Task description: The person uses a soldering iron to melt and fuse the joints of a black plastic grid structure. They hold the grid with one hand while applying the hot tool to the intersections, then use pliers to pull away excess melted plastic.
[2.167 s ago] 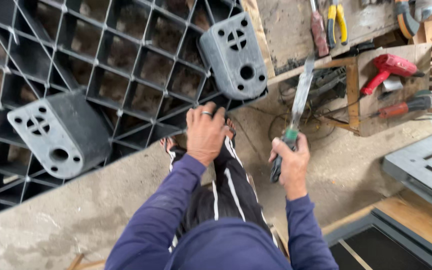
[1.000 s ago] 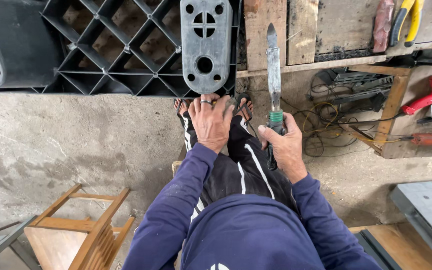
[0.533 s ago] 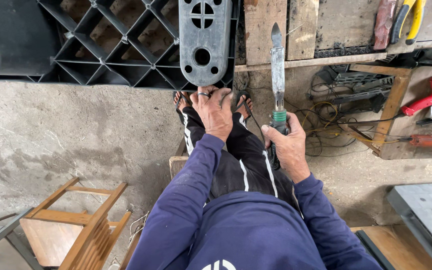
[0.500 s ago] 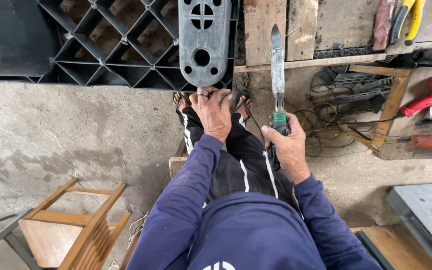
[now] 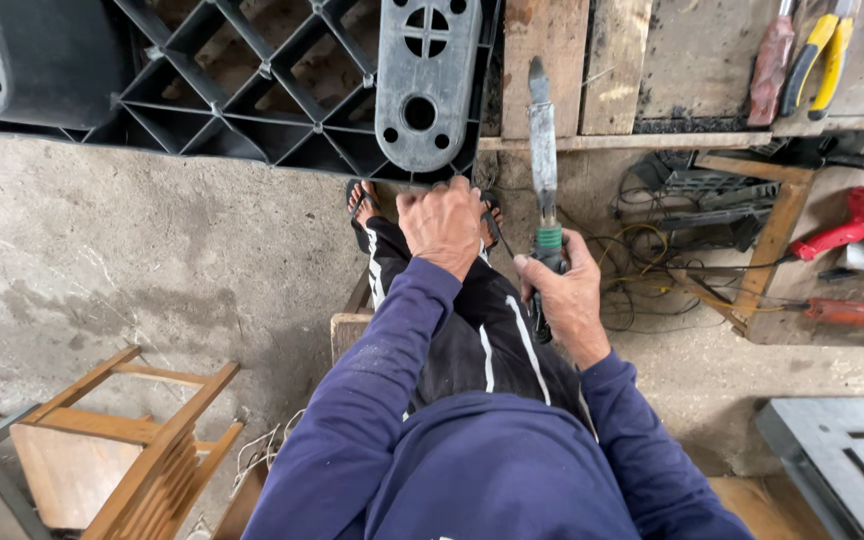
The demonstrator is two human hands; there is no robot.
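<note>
My right hand (image 5: 564, 292) grips the green-collared handle of a long flat metal blade tool (image 5: 541, 140), held upright with its tip pointing away from me toward the wooden planks. My left hand (image 5: 441, 222) rests palm down on my knee, fingers curled, just below the grey plastic foot (image 5: 426, 80) of a black plastic grid pallet (image 5: 242, 90). I sit with legs in black trousers with white stripes, sandalled feet against the pallet's edge.
A small wooden stool (image 5: 127, 440) lies at lower left on the concrete floor. A wooden frame (image 5: 762, 250) at right holds a red power drill (image 5: 857, 220), cables and tools. Pliers with yellow handles (image 5: 817, 55) and a screwdriver lie on boards at top right.
The view swung left over the pallet and then steadied. My right hand turned the blade upright and brought it close to my left hand, which stayed on my knee.
</note>
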